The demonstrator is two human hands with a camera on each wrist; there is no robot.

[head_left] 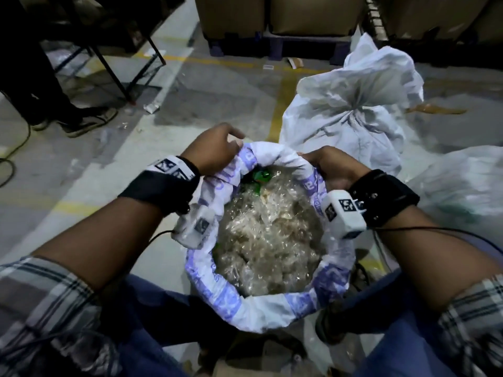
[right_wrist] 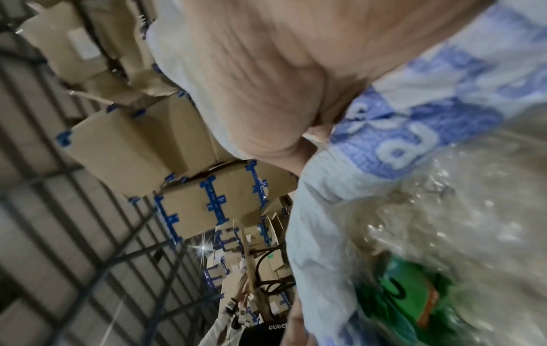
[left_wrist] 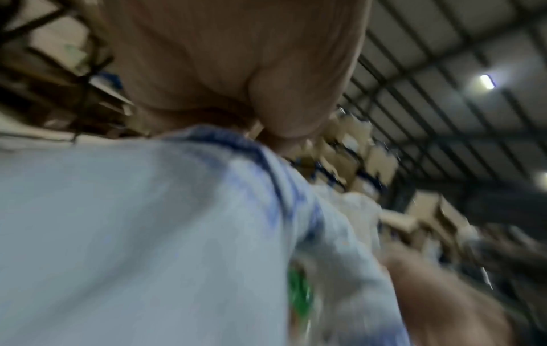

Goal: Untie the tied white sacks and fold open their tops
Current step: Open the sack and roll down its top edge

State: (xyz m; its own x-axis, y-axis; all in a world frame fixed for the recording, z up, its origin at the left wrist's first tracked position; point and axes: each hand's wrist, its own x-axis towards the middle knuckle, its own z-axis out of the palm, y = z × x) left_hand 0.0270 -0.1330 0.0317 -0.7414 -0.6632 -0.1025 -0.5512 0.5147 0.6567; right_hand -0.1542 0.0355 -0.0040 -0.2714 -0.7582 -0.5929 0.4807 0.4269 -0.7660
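Open white sack [head_left: 268, 314] upright, mouth facing up, left hand [head_left: 215, 152] and right hand [head_left: 330, 165] gripping rolled rim

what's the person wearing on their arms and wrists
Both arms have rolled-up grey plaid sleeves. Each wrist wears a black strap carrying a small white camera box with black-and-white square markers, and thin black cables trail from them.

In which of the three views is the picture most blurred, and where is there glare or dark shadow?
Left wrist view: the most blurred, with the open sack smeared and the ceiling lamp glaring. Right wrist view: milder blur; the sack's blue print stays readable and the clear plastic glints. Head view: sharpest on the sack rim, with dark corners and the left hand slightly smeared.
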